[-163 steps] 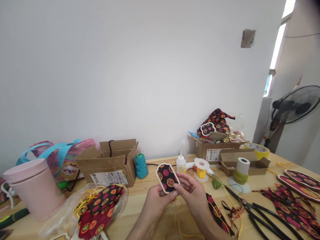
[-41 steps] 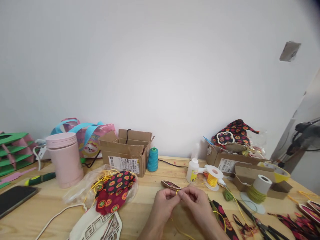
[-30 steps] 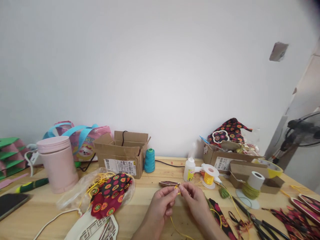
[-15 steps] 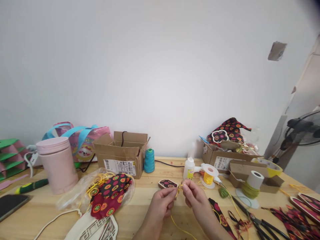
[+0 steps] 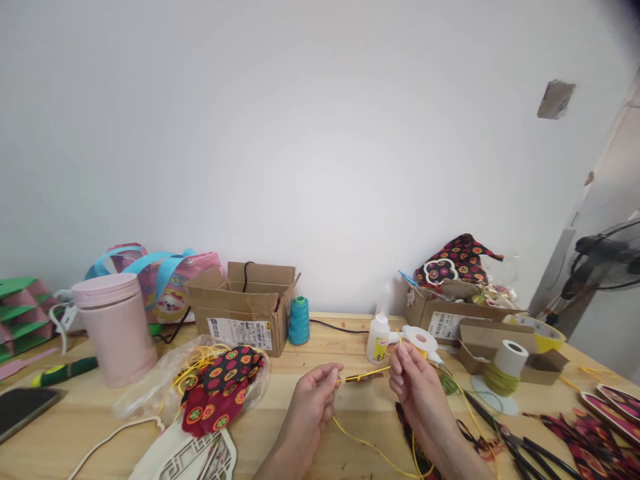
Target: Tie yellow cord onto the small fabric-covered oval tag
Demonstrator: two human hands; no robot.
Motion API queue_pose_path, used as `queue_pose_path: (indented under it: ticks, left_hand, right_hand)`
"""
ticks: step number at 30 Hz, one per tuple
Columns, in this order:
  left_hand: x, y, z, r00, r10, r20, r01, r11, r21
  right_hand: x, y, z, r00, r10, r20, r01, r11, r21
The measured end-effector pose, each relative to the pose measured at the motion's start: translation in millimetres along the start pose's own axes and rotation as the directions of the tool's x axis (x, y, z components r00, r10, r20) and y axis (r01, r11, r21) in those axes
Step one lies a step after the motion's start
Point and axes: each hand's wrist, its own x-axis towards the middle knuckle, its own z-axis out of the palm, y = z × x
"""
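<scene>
My left hand (image 5: 311, 408) is closed in a pinch at one end of a thin flat piece with a dark, light-edged side (image 5: 367, 377), seen nearly edge-on. My right hand (image 5: 420, 387) pinches a yellow cord (image 5: 383, 370) up and to the right. The cord runs taut between both hands, with a small knot on it near the piece. A slack length of it droops below my hands toward the table edge. Whether my left fingertips grip the piece, the cord or both is hard to see. A white glue bottle (image 5: 379, 339) stands just behind my right hand.
Behind my right hand is a spool of yellow cord (image 5: 421, 338). Black-handled scissors (image 5: 525, 443) and a green cord spool (image 5: 505, 373) lie to the right. On the left are patterned fabric (image 5: 225, 387), a pink canister (image 5: 115, 333) and a cardboard box (image 5: 240, 307). A teal thread cone (image 5: 299, 321) stands behind.
My hands have moved apart, the right one going up and right, pulling the cord taut. The patterned hexagonal piece, earlier seen face-up behind my fingers, now shows edge-on between my hands.
</scene>
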Motion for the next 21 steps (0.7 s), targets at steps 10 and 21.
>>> queue_pose_path:
  ticks: [10,21]
  left_hand:
    - [-5,7,-2,0.978,-0.167,0.121,0.139,0.968,0.21]
    - [-22,2,16,0.94,-0.329,0.093,0.193,0.736,0.648]
  right_hand:
    - [-2,-2,0,0.993,-0.033,0.115,0.039,0.998,-0.051]
    - [-25,9,11,0.883,0.067,0.464,0.009,0.987,-0.159]
